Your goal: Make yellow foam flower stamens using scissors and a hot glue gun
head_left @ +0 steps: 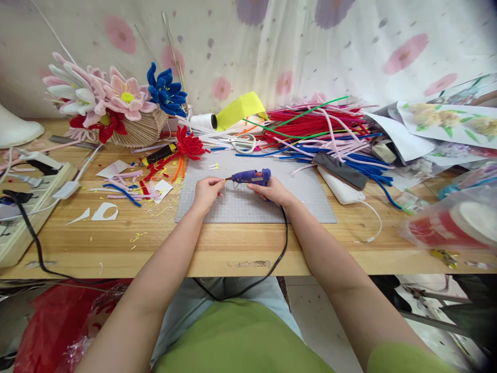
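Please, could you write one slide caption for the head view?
The right hand holds a blue hot-glue gun, its nozzle near the left hand, over a gridded gray cutting mat.

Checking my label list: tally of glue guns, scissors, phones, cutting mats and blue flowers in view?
Glue gun: 1
Scissors: 1 pair
Phone: 1
Cutting mat: 1
Blue flower: 1
Total: 5

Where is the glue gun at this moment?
In the head view, the glue gun is near the middle, in the right hand, over the grey cutting mat, its nozzle towards the left hand.
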### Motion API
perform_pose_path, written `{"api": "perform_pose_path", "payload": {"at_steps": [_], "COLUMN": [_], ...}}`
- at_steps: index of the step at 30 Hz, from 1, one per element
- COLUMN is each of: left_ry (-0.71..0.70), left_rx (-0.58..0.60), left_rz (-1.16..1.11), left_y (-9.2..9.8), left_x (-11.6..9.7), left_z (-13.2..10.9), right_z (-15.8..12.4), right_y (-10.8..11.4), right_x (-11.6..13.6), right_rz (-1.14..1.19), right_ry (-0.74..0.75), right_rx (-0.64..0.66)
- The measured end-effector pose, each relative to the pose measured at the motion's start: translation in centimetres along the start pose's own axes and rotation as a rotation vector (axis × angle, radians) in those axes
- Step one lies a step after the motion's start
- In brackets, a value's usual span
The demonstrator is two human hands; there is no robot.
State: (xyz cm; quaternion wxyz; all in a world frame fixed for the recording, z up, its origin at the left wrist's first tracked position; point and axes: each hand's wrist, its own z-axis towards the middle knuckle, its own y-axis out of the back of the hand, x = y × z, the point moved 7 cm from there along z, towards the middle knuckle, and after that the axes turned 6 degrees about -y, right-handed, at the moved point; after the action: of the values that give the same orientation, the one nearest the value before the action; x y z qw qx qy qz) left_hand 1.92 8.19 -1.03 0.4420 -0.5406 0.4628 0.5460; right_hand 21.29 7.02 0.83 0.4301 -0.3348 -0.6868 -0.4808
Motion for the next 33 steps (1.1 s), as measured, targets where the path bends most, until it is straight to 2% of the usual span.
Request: {"api": "perform_pose_path", "payload": {"at_steps": [14, 20, 27, 33], "left_ry": [0.005, 0.037, 0.098, 0.110], "left_rx": [-0.013, -0.012, -0.009, -0.012], "left_rz": [-0.063, -0.118, -0.149, -0.157], "left_y": [0.2, 0.4, 0.5, 0.4], "left_x": [0.2, 0.2, 0.0, -0.3], "left_z": [0.3, 0.3, 0.2, 0.0], "right_z": [-0.3, -0.5, -0.3, 0.1], "right_y": [-0.2, 0.6, 3.2, 5.1], "right_x": [0.2, 0.1, -1.0, -2.7], "right_rz": [-0.040, 0.005, 0.174, 0.090], "right_ry": [0.000, -0.004, -0.014, -0.062], "right_rx": [0.052, 0.031, -0.213, -0.486]}}
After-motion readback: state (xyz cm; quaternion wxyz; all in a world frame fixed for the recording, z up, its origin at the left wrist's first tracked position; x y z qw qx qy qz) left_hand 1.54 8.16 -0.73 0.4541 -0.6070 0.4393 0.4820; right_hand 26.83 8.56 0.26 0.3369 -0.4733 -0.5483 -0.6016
